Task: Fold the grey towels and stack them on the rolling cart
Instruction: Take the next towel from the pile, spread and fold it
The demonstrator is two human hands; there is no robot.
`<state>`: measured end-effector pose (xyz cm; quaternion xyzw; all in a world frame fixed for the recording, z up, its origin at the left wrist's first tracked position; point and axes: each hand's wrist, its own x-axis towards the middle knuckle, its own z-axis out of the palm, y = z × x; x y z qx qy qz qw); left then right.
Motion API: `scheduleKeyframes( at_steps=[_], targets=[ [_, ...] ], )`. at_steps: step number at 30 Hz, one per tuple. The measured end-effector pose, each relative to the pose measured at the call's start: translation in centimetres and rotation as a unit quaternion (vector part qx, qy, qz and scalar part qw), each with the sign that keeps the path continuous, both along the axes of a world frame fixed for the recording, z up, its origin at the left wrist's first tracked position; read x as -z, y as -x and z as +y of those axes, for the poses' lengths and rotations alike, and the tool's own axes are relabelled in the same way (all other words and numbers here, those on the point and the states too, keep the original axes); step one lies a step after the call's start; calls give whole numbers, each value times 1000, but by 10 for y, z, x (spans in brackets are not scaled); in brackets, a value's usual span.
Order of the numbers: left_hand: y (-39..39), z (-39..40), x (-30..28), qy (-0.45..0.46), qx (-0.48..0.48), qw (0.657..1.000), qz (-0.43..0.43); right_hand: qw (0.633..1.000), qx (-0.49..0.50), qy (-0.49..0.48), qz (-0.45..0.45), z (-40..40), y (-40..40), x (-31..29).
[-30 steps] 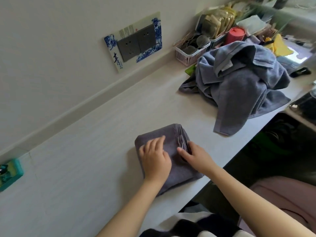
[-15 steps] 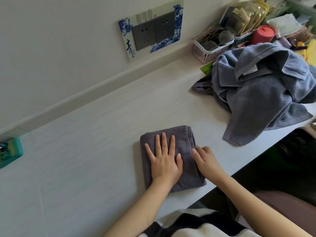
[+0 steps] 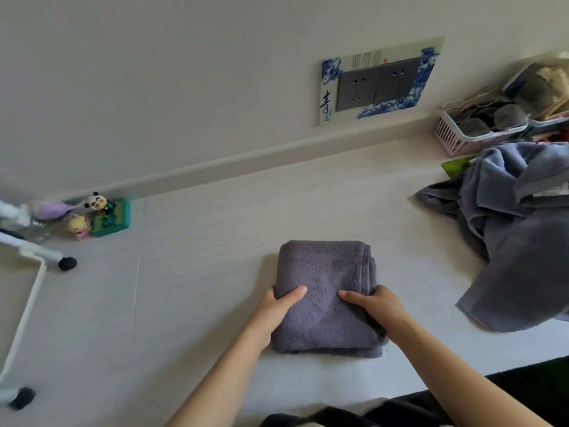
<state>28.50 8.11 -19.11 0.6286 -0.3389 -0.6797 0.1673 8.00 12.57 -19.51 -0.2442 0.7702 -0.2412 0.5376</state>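
Folded towel (image 3: 326, 295) on surface (image 3: 215, 272), left of towel pile (image 3: 517, 229). Left hand (image 3: 277, 306), right hand (image 3: 381, 309) grip its sides, thumbs on top. Next: lift, carry to cart.

Single head-worn view, looking forward and down — close over the white tabletop (image 3: 215, 272), wall beyond

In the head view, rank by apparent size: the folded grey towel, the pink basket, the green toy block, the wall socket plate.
1. folded grey towel
2. wall socket plate
3. pink basket, partly cut off, so unsure
4. green toy block
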Motion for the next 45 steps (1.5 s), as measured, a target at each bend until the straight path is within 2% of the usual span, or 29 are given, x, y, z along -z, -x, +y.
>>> scheduleKeyframes(
  at_steps=[4, 8, 12, 15, 20, 28, 32, 37, 43, 45],
  targets=[
    [-36, -4, -27, 2, -93, 994, 56, 993, -44, 63, -93, -26, -25, -16],
    [-88, -2, -73, 62, -161, 983, 65, 971, -142, 120, -154, -61, -69, -57],
    [-154, 3, -135, 141, -234, 961, 46, 921, -262, 195, -214, -96, -133, -118],
    [-195, 11, -185, 224, -260, 939, 27, 883, -313, 246, -249, -114, -180, -165],
    [-248, 35, -269, 365, -323, 873, -26, 819, -374, 318, -296, -126, -254, -243],
    [-309, 45, -373, 513, -351, 779, -77, 732, -438, 422, -307, -139, -331, -351],
    [-322, 40, -389, 531, -369, 761, -49, 712, -484, 423, -283, -150, -349, -389],
    [-324, 37, -380, 536, -407, 738, -38, 701, -522, 413, -257, -163, -359, -396],
    [-327, 29, -410, 554, -412, 722, -41, 654, -551, 430, -289, -177, -357, -427],
    [-336, 22, -433, 553, -431, 711, -53, 653, -541, 436, -303, -187, -367, -449]
  ],
)
